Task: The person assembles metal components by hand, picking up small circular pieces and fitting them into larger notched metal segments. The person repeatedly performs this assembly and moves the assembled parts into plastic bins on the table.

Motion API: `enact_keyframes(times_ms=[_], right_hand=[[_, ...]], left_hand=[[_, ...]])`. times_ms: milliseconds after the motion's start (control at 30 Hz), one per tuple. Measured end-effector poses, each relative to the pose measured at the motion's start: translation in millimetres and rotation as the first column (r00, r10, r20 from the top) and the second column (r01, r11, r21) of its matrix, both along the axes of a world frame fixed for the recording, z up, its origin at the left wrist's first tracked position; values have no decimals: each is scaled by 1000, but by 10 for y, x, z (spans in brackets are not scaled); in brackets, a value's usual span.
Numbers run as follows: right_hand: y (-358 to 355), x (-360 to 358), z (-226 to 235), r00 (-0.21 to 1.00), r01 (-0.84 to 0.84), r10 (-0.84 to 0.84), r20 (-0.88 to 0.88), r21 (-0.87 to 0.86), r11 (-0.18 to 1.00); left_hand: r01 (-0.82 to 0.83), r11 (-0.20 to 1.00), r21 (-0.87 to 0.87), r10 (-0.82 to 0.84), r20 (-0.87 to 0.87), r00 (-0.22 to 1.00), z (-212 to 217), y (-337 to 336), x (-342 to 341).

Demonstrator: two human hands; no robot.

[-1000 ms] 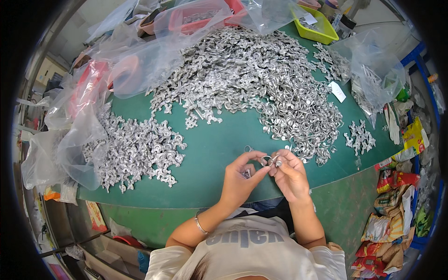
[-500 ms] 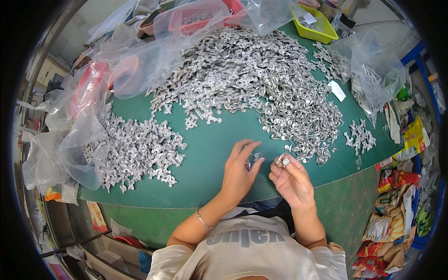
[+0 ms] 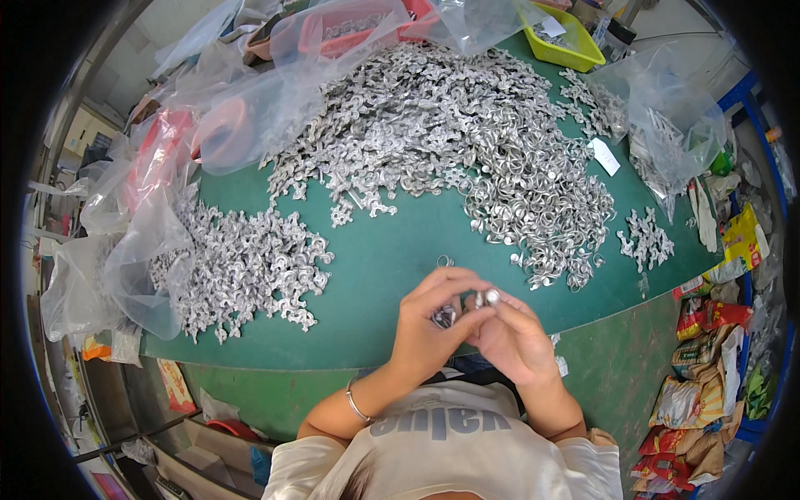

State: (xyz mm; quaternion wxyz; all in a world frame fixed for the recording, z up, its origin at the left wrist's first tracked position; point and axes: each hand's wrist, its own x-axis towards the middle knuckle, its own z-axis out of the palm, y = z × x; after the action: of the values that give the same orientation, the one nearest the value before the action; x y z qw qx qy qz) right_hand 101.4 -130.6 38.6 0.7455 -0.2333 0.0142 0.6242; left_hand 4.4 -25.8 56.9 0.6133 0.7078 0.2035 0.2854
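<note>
My left hand (image 3: 423, 327) is curled around a few small shiny metal ring pieces (image 3: 444, 316), partly hidden by its fingers. My right hand (image 3: 523, 340) meets it, pinching another silvery ring piece (image 3: 492, 296) that has a round flat end; motion smears its outline. The fingertips of both hands come together around that piece. Just beyond my left hand, a single ring (image 3: 446, 261) lies on the green tabletop (image 3: 375, 267). Farther off at the right is a heap of similar shiny rings (image 3: 542, 200).
A big mound of dull grey castings (image 3: 400, 117) covers the table's far middle, with a smaller pile (image 3: 250, 267) at left and a cluster (image 3: 646, 240) at right. Plastic bags (image 3: 150, 258) drape the left side. Pink (image 3: 342, 46) and yellow-green (image 3: 575, 50) baskets stand at the back.
My right hand has moved left to meet my left hand, bringing its ring piece along. My left hand has closed more and come slightly nearer. A loose ring now shows on the table beyond it.
</note>
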Motion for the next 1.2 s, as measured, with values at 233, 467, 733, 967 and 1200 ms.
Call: enact_keyframes(times_ms=[233, 467, 733, 967, 1200], right_hand=[[-74, 174, -82, 42, 480, 166, 985, -166, 861], [191, -53, -248, -369, 362, 210, 906, -68, 930], [117, 45, -116, 796, 84, 88, 598, -254, 964], [-30, -42, -48, 979, -153, 141, -150, -73, 986], [-56, -93, 48, 958, -173, 168, -234, -3, 985]], left_hand=[[-22, 928, 371, 149, -318, 936, -253, 198, -146], [-73, 902, 426, 247, -370, 895, -424, 179, -222], [-93, 964, 247, 133, -152, 979, -290, 146, -226], [24, 994, -109, -26, -10, 1000, -100, 16, -189], [27, 995, -97, -28, -1, 1000, -42, -5, -188]])
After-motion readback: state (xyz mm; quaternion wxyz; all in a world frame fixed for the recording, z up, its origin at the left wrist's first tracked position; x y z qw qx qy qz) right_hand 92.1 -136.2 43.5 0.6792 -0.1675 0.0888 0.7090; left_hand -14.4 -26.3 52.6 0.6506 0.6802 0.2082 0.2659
